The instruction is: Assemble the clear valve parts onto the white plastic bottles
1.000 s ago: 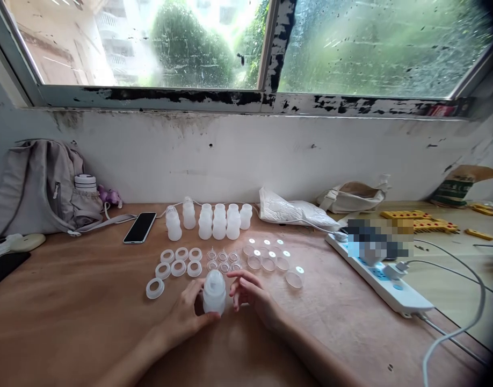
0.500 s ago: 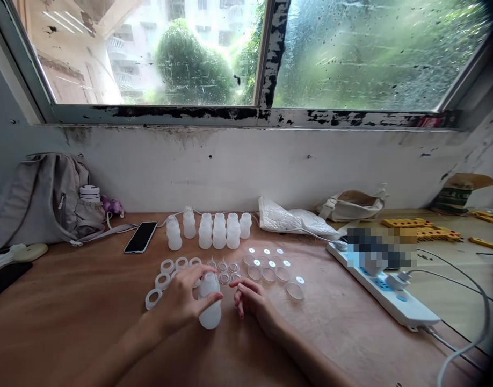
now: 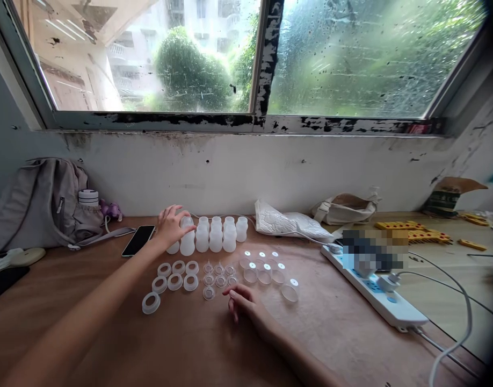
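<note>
My left hand (image 3: pixel 174 228) reaches to the back of the table, its thumb and fingers around a small frosted baby bottle (image 3: pixel 187 245) standing beside the rows of similar bottles (image 3: pixel 216 239). Another bottle (image 3: pixel 173 248) is partly covered by this hand. Closer in, my right hand (image 3: pixel 243 302) hovers or rests near the table, fingers loosely bent and apart, holding nothing. Left of it are several clear bottle teats (image 3: pixel 208 293) and white collar rings (image 3: pixel 151 303). Several clear round covers (image 3: pixel 289 293), with white discs at their tops, lie to its right.
A phone (image 3: pixel 138 241) and a grey backpack (image 3: pixel 49 204) are at the left. White plastic packaging (image 3: pixel 290 223) lies against the wall. A power strip (image 3: pixel 375 287) with cables and a beige bag (image 3: pixel 345 208) occupy the right side.
My left hand has carried the bottle from in front of me to the back left, beside the other bottles. The rings and teats it covered now show. My right hand has barely moved.
</note>
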Available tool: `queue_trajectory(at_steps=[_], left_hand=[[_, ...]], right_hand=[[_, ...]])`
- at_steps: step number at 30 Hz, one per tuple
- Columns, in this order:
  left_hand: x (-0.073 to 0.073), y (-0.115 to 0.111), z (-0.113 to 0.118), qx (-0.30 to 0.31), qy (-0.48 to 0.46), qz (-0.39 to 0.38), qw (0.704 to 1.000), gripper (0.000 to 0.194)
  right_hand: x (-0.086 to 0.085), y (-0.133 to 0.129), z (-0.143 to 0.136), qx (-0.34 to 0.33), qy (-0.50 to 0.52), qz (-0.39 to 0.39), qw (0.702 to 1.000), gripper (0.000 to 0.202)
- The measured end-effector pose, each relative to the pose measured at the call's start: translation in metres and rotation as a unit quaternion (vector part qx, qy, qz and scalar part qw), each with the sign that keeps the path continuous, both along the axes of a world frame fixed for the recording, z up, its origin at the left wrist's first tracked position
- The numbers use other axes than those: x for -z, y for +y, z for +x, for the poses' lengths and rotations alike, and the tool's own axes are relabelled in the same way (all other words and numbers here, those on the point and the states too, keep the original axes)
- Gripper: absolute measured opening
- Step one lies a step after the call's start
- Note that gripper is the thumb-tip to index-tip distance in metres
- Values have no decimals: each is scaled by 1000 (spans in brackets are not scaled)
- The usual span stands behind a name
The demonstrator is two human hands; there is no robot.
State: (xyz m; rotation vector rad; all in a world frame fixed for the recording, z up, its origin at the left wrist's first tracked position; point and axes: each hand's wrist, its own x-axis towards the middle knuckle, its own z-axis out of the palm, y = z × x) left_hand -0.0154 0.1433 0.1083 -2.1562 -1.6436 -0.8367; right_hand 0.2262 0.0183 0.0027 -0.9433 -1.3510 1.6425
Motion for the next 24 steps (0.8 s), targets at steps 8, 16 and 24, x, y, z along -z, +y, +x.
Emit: queue_trajectory(at_steps=[8, 16, 24], left_hand=[[33, 13, -7, -59, 12, 13, 998, 35], [40, 11, -9, -91, 7, 35, 995, 48], [54, -79, -33, 0, -33, 2, 999, 47]], right_hand=[[-2, -1, -1, -9, -19, 11, 1000, 30], [1, 0, -1, -16, -36, 24, 999, 30], [8, 8, 10, 177, -251, 239, 921, 16]])
